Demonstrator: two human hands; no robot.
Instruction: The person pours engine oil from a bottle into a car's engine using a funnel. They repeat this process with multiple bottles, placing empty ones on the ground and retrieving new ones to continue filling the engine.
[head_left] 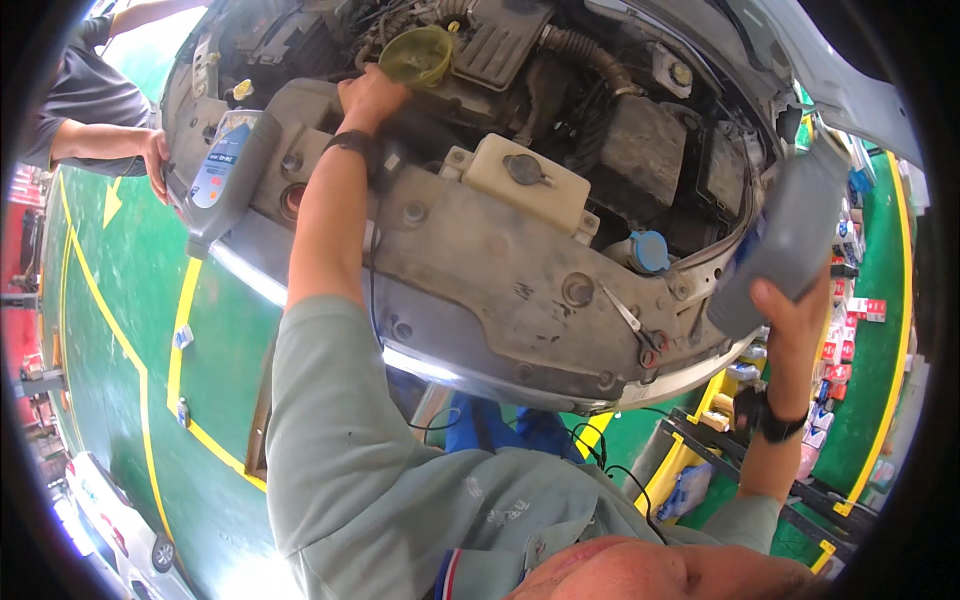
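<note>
My left hand [374, 97] reaches over the front panel into the engine bay, closed against the near side of a translucent yellow funnel [418, 58]; its fingertips are partly hidden. The funnel stands mouth up over the engine. At the right of the car, my right hand [793, 310] grips a dark grey oil bottle [790, 235], held tilted and raised near the fender, its upper end blurred. Another grey oil bottle [232, 180] with a blue and white label is at the front left corner, beside a co-worker's hand [154, 160].
Scissors [640, 330] with red and black handles lie on the front panel [480, 270]. Behind it sit a cream reservoir [525, 180] and a blue cap [649, 252]. The raised hood [850, 70] is at upper right. A cable [374, 290] hangs over the bumper.
</note>
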